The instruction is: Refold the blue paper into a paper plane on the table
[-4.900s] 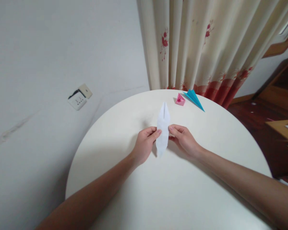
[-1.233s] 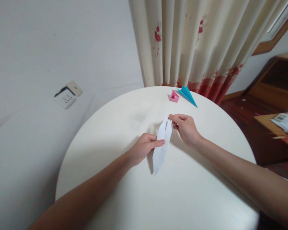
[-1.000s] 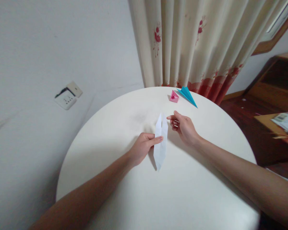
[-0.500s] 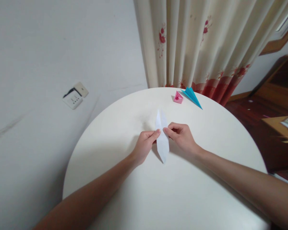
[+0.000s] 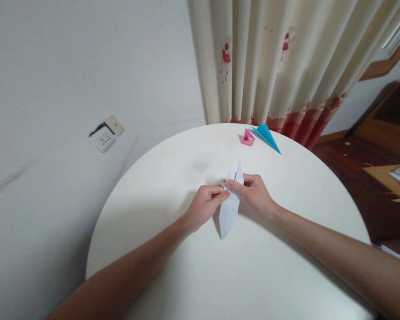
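Observation:
A long, narrow folded white paper (image 5: 230, 209), pointed at both ends and split at its far tip, is held just above a round white table (image 5: 193, 271). My left hand (image 5: 205, 205) pinches its left edge near the middle. My right hand (image 5: 255, 193) grips the right edge, with thumb and forefinger meeting my left fingertips on the paper. The paper leans slightly to the right at its far end.
A small pink folded paper shape (image 5: 248, 138) and a blue paper plane (image 5: 267, 136) lie at the table's far edge, in front of a cream curtain (image 5: 286, 62) with red flowers. A wall socket (image 5: 106, 135) sits left. Wooden furniture (image 5: 386, 133) stands right.
My right hand came back from the paper's far tip to its middle and now pinches it beside my left fingers. The paper has tilted slightly, its far tip leaning right.

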